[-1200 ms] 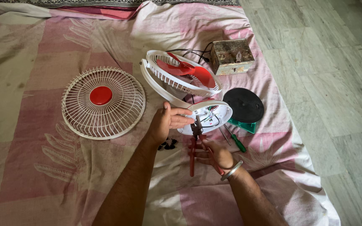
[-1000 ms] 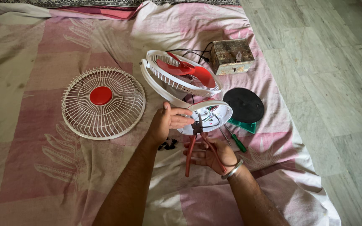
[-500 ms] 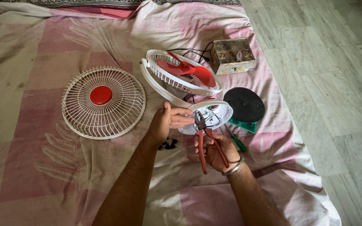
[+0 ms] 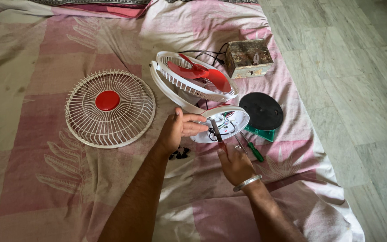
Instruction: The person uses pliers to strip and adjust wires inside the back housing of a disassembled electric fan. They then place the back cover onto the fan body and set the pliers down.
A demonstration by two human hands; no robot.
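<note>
Head view: fan [image 4: 193, 80] partly dismantled on the bedsheet [image 4: 45, 179]; front grille [image 4: 109, 107] and black base cover [image 4: 261, 110] lie detached. Left hand [image 4: 178, 130] steadies the opened base [image 4: 222, 123]; right hand [image 4: 236, 165], grip closed, holds pliers [image 4: 217, 132] at its wiring.

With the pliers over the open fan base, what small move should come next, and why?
Probably lower the pliers tip onto one wire inside the open fan base. The right hand holds the pliers with the nose above the exposed wires, not clearly touching any, and the left hand steadies the base rim, so it seems braced for a grip.
</note>
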